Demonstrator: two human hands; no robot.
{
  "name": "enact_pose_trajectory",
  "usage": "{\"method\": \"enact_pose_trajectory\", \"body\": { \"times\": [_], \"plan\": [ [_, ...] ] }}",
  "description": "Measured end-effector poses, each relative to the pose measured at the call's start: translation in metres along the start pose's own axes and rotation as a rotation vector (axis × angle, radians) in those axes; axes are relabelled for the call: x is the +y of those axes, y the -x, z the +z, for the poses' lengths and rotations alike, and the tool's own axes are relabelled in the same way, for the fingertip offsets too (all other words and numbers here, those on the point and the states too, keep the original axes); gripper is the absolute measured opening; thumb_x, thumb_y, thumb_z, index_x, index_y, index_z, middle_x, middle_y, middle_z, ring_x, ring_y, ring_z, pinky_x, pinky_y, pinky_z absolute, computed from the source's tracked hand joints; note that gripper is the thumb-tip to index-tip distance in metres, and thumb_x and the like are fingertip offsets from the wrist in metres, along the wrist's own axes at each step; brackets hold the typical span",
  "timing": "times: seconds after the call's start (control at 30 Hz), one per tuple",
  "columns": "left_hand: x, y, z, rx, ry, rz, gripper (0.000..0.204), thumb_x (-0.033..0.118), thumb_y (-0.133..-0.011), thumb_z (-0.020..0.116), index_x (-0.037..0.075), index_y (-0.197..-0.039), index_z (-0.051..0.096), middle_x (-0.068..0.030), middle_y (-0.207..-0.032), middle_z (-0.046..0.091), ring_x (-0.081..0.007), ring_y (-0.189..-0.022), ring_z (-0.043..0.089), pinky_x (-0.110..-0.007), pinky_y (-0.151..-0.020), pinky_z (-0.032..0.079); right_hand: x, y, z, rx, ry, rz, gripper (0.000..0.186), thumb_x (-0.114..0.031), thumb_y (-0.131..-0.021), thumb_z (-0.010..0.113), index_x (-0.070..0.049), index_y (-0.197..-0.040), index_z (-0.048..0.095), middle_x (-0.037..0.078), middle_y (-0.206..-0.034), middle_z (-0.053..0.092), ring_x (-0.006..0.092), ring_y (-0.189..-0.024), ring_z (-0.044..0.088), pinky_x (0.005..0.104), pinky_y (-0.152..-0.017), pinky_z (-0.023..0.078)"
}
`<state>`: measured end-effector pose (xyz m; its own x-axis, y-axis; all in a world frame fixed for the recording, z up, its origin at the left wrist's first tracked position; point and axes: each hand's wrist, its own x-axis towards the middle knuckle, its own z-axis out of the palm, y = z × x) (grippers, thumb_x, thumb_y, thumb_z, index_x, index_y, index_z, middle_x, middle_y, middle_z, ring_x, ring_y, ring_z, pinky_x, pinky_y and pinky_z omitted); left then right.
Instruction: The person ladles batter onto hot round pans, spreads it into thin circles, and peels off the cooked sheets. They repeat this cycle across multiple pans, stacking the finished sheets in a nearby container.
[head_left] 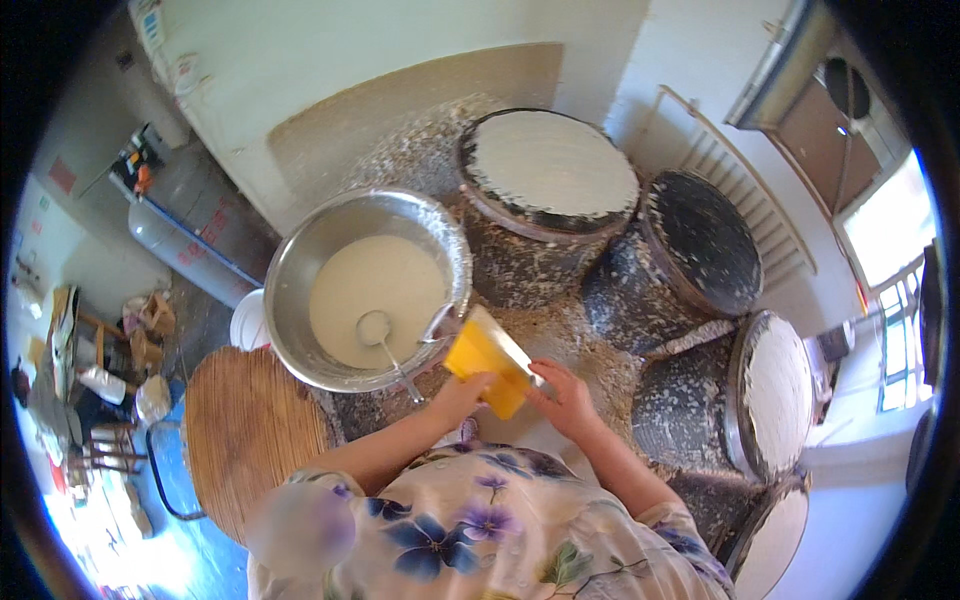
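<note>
1. Batter-spattered stove top holds 4 round griddles [550, 165].
2. Left hand [462, 393] and right hand [565, 398] both clamp a yellow scraper [487, 362] between them.
3. Steel bowl [300, 260] of batter with a ladle [378, 330] sits just beyond the left hand.

Lighting: bright daylight from window [895, 225] at 3 o'clock, overexposed. Glare on floor [85, 530] at 8 o'clock. Fisheye bending, black vignette at rim. Centre sharp; shadows soft.
</note>
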<state>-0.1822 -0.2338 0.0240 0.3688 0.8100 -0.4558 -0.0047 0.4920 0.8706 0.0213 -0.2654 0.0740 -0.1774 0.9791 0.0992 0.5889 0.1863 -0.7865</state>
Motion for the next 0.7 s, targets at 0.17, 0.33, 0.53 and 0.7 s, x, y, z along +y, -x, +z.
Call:
{"method": "enact_pose_trajectory", "body": {
  "times": [0.17,0.33,0.53,0.7],
  "plan": [
    [-0.008,0.03,-0.084,0.565,0.329,0.071,0.034,0.028,-0.083,0.053,0.005,-0.108,0.052,-0.0072,-0.096,0.059,-0.0183,-0.08,0.058,-0.031,-0.067,0.048,0.003,-0.096,0.024,-0.163,0.158,-0.191,0.034,-0.022,-0.077,0.062,0.001,-0.101,0.057,0.018,-0.11,0.054,0.0335,-0.099,0.053,0.0379,-0.084,0.044],
    [-0.047,0.035,-0.116,0.675,0.949,-0.041,0.035,0.03,-0.083,0.05,0.008,-0.111,0.045,-0.0084,-0.103,0.056,-0.0218,-0.089,0.056,-0.035,-0.074,0.047,0.01,-0.19,0.09,-0.546,0.54,-0.124,0.038,-0.028,-0.074,0.064,0.005,-0.092,0.057,0.02,-0.097,0.058,0.0335,-0.09,0.057,0.0379,-0.078,0.046],
    [-0.066,0.02,-0.101,0.276,1.227,-0.218,0.052,0.032,-0.08,0.051,0.005,-0.123,0.039,-0.015,-0.109,0.051,-0.0292,-0.097,0.05,-0.041,-0.082,0.042,0.035,-0.223,0.161,-1.002,0.843,-0.152,0.057,-0.029,-0.068,0.067,0.002,-0.11,0.046,0.019,-0.096,0.06,0.0308,-0.088,0.06,0.0398,-0.073,0.049],
    [-0.051,0.014,-0.096,0.589,1.317,-0.061,0.039,0.033,-0.079,0.056,0.008,-0.107,0.048,-0.0088,-0.094,0.056,-0.0181,-0.076,0.052,-0.028,-0.06,0.045,0.053,-0.271,0.162,-1.076,0.783,-0.278,0.055,-0.012,-0.069,0.059,0.0,-0.119,0.04,0.02,-0.096,0.059,0.0318,-0.088,0.059,0.0399,-0.074,0.049]
  ]
}}
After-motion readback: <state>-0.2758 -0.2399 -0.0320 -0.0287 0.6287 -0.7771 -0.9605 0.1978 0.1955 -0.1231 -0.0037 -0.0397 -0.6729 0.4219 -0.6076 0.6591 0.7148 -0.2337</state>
